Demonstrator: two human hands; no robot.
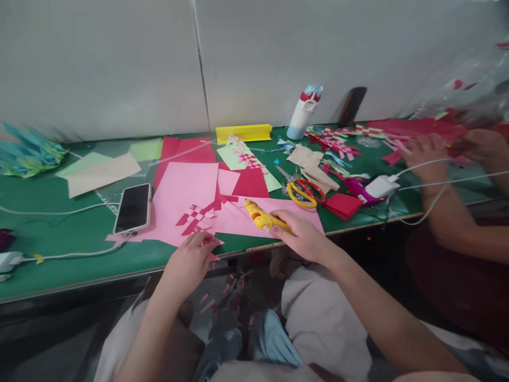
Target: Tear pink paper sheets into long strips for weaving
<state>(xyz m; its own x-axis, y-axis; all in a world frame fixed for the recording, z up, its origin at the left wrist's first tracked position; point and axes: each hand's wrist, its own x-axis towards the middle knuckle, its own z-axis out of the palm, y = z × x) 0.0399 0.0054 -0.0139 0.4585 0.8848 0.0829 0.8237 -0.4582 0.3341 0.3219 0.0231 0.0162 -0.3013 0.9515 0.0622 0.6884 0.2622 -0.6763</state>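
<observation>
Green table point(79, 239), right hand point(305, 237) grip around glue gun point(259, 216), left hand point(190, 261) touching paper point(181, 188)

A: What colour is the glue gun point(262, 217) you hold?
B: Yellow, orange at its nozzle.
A: And the woven piece point(195, 218) before you?
B: Red and pale pink strips, crossing in a checkerboard; you have it on a pink sheet point(183, 191).
A: The table point(59, 233) under your papers?
B: Dark green, with a red sheet point(181, 151) and a bright yellow folded strip point(243, 132) farther back.
A: Your scissors point(304, 192)?
B: One handle yellow, one red. Your phone point(133, 208) is black-screened in a pale case; the bottle point(302, 114) white, topped red and blue.
</observation>
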